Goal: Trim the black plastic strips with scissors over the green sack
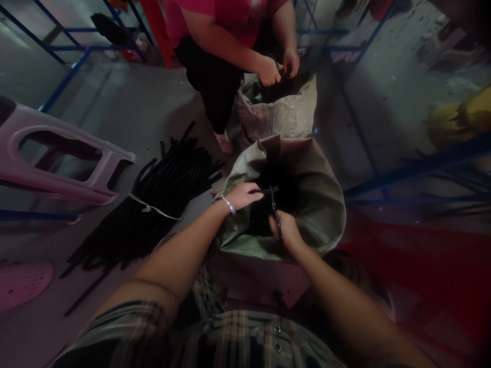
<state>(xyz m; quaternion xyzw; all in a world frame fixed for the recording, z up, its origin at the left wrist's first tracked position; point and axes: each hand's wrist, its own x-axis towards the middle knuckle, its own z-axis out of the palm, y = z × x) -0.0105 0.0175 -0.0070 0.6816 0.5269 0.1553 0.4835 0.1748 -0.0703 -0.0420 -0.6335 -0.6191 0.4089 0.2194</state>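
Observation:
My left hand (244,196), with a silver bracelet at the wrist, is closed on a black strip (264,191) over the open mouth of a pale green sack (322,204). Its fingers point right. My right hand (284,228) is wrapped round the handles of dark scissors (273,202), whose upper part meets the strip just right of my left fingers. The sack's inside is dark, with black material low in it; single pieces cannot be told apart.
A bundle of long black strips (153,204), tied with a pale band, lies on the floor at left, near a plastic stool (88,122). A person in pink (226,30) works over a second sack (284,115) ahead. Blue metal bars (422,166) cross the right side.

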